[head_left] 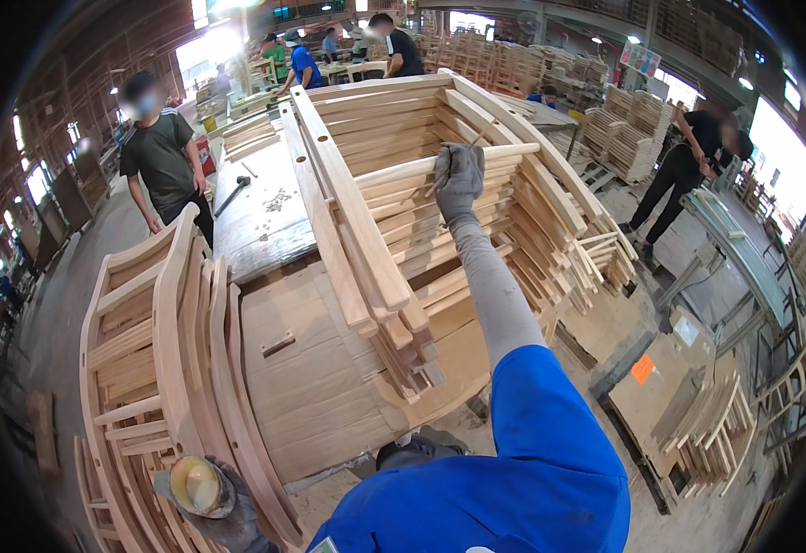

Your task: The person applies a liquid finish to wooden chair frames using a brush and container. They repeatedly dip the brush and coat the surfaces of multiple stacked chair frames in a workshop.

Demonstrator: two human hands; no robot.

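My left hand [234, 510], in a grey glove, is closed round a small cup [195, 485] at the lower left. Pale yellowish-white stuff sits in the cup. My right hand [459, 175], gloved in grey, reaches forward with its fingers closed on a thin stick [479, 137], whose end pokes out above the fist. The stick's other end is hard to make out. Under that hand runs a pale wooden rail [509, 151] of a stack of wooden frames [366, 217]. Beside my left hand stands a second stack of curved wooden frames [175, 341].
Cardboard [315, 369] covers the surface between the stacks, with a small wood piece [279, 344] on it. Behind lies a worktable [265, 217] with a hammer [231, 195]. A person [162, 147] stands at the left, another [693, 157] at the right. Slats [712, 429] lie stacked at the lower right.
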